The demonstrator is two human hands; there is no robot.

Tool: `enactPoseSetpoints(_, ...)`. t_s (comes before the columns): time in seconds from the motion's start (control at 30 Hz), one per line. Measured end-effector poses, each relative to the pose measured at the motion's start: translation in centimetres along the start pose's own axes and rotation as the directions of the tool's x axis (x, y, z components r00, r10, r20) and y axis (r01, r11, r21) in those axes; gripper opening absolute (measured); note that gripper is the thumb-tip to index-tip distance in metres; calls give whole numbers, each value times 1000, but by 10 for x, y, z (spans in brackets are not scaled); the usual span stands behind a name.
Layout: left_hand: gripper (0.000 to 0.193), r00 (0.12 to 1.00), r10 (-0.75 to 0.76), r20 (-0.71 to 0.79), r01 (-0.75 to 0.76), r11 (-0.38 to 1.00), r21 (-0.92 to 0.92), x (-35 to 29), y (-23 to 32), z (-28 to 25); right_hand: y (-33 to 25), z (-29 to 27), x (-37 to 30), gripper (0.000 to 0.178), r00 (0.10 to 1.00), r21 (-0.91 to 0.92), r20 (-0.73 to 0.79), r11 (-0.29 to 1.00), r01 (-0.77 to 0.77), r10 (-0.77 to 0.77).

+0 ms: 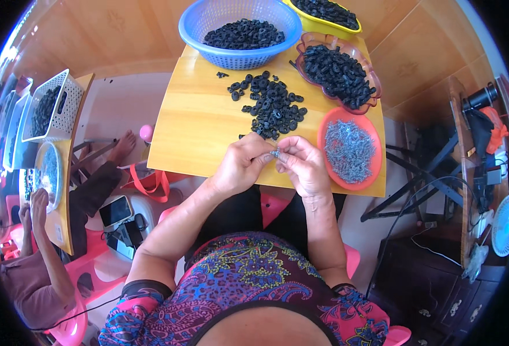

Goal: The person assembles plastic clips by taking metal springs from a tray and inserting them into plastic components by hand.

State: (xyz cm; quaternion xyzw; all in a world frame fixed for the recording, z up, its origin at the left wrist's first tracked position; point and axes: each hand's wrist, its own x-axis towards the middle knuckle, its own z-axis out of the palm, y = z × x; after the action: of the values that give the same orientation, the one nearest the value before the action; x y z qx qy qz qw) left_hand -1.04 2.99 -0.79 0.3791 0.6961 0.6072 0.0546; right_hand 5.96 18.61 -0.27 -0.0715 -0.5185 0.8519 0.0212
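As I look down at the yellow wooden counter (pixel 191 115), the left hand (pixel 243 164) and right hand (pixel 305 167) come together just inside its near edge, fingertips pinched on a tiny silvery metal piece (pixel 275 153); whether a black part is in there too, I can't tell. Something so small seems to need both hands to steady it. Beside the right hand, the oval orange-red plastic plate (pixel 334 173) of loose silvery bits looks set for a short reach, as does the heap of small black ring-shaped pieces (pixel 274 106) just ahead. Farther ahead, the round blue perforated basket (pixel 240 59) and, rightward, the scalloped translucent reddish tray (pixel 327 39) keep more black pieces contained. Bare wood spreads to the left hand's left; on the other side, the plate nearly fills the room to the counter's right edge.
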Motion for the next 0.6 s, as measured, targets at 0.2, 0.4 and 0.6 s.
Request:
enactPoseSetpoints(0.2,16,992,127,-21,-123,985,121,-2,1,4,5,0,1,15,1000,128,11,992,0,-2)
enactPoseSetpoints(0.4,10,991,124,-47,-116,982,148,-1,-2,5,12,4,3,16,997,91,-53,994,54,-49)
enactPoseSetpoints(0.6,10,990,-126,-60,136,967,214,-1,1,8,19,4,8,17,991,-58,-93,995,87,-92)
